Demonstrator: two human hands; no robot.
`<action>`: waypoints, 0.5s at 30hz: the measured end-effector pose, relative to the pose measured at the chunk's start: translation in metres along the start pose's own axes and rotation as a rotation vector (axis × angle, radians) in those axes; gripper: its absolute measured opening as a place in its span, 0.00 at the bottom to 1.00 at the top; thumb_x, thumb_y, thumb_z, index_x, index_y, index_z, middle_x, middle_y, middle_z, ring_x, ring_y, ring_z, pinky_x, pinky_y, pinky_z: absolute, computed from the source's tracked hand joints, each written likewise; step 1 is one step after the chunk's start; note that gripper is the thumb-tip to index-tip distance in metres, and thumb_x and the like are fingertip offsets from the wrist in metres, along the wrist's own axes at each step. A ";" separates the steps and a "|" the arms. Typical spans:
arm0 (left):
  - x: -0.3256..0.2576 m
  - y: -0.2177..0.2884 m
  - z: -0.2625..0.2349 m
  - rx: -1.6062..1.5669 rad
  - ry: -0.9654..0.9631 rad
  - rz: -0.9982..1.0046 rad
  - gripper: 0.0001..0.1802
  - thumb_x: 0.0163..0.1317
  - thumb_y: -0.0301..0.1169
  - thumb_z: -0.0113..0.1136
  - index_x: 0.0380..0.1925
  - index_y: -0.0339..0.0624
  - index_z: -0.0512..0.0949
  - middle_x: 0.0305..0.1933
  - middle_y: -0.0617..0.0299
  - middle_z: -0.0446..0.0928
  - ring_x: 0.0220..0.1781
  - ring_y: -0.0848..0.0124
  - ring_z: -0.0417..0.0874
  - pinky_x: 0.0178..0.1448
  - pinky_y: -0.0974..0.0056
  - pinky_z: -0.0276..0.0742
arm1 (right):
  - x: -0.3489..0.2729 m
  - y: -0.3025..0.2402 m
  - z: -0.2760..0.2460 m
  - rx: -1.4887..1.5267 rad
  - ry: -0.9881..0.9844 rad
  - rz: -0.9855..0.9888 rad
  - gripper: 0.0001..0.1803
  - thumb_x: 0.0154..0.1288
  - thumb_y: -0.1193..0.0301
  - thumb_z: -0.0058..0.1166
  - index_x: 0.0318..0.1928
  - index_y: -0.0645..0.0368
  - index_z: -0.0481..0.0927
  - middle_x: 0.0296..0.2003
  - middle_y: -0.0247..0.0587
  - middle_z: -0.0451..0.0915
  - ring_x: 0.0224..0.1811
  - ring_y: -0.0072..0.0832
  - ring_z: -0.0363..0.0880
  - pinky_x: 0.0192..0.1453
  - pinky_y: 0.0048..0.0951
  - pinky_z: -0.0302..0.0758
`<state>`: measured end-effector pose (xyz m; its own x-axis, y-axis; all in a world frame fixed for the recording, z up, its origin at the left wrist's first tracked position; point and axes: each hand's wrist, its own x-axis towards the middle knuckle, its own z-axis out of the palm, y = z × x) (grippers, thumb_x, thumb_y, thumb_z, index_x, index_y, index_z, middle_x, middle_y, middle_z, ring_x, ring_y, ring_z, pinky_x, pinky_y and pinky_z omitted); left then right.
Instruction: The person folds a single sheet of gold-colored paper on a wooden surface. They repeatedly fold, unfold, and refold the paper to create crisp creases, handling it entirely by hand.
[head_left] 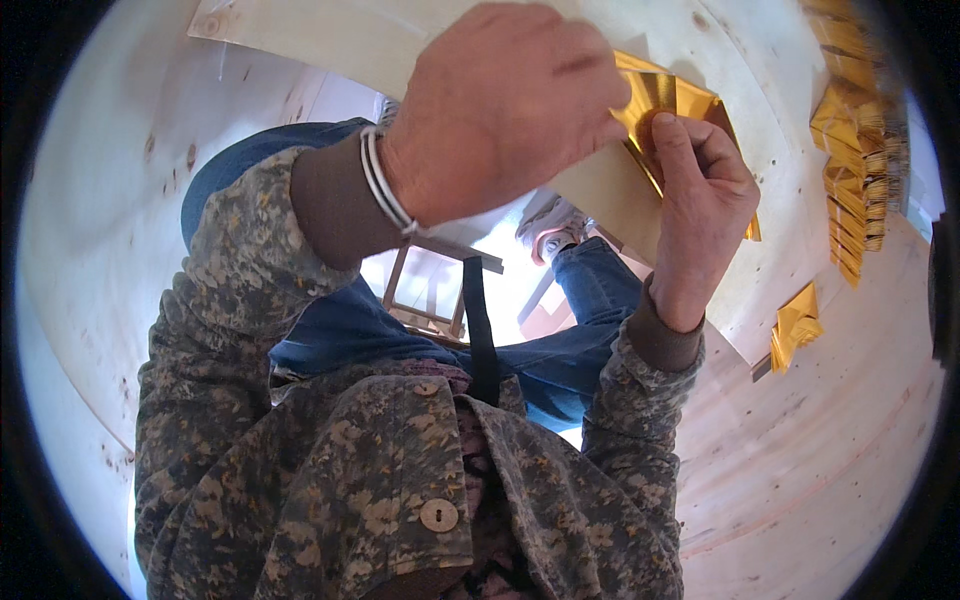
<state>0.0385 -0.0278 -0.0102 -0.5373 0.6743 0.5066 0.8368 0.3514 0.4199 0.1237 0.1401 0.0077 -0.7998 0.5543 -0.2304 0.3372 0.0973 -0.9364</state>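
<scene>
A shiny gold foil paper [652, 92], partly folded, is held over the pale wooden board. My right hand [705, 195] pinches it, with the thumb laid on the foil and the other fingers curled behind. From the left, my left hand [510, 115] comes across with its back showing and its fingers curled in at the foil's left edge. Its fingertips are mostly hidden. White bands circle my left wrist. More of the gold sheet shows beyond and below my right hand.
Folded gold foil pieces [842, 125] stand in a packed row along the far right. One loose folded gold piece [797, 328] lies nearer, beside the edge of the pale board [330, 35]. Below, between my legs, a wooden frame [425, 325] shows.
</scene>
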 end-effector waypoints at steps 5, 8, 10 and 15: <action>-0.015 0.020 0.005 -0.009 -0.069 0.080 0.22 0.47 0.38 0.73 0.43 0.42 0.82 0.48 0.60 0.80 0.49 0.60 0.81 0.53 0.54 0.76 | 0.005 -0.003 -0.001 -0.095 0.031 0.062 0.07 0.65 0.77 0.63 0.34 0.70 0.84 0.28 0.35 0.84 0.30 0.16 0.79 0.39 0.17 0.77; -0.016 0.028 0.007 0.001 -0.056 0.074 0.27 0.46 0.39 0.73 0.48 0.42 0.81 0.55 0.60 0.78 0.55 0.61 0.78 0.58 0.54 0.74 | 0.005 -0.005 -0.001 -0.078 0.042 0.107 0.06 0.66 0.77 0.62 0.34 0.69 0.84 0.29 0.35 0.84 0.31 0.16 0.80 0.39 0.17 0.78; -0.014 0.024 0.001 -0.042 -0.074 -0.031 0.26 0.47 0.38 0.73 0.48 0.43 0.81 0.54 0.59 0.79 0.54 0.60 0.78 0.58 0.54 0.74 | 0.004 -0.004 0.000 -0.012 0.038 0.095 0.06 0.67 0.77 0.62 0.34 0.68 0.83 0.29 0.35 0.84 0.31 0.16 0.80 0.39 0.16 0.78; 0.006 0.003 -0.002 -0.156 -0.001 -0.316 0.16 0.53 0.36 0.69 0.41 0.44 0.82 0.44 0.57 0.79 0.47 0.58 0.78 0.50 0.55 0.74 | 0.002 -0.002 -0.003 0.001 0.016 0.057 0.05 0.68 0.77 0.61 0.35 0.67 0.83 0.30 0.34 0.84 0.31 0.16 0.79 0.39 0.16 0.77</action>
<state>0.0374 -0.0238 -0.0046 -0.7670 0.5489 0.3323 0.6029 0.4391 0.6661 0.1231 0.1431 0.0101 -0.7710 0.5724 -0.2791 0.3816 0.0643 -0.9221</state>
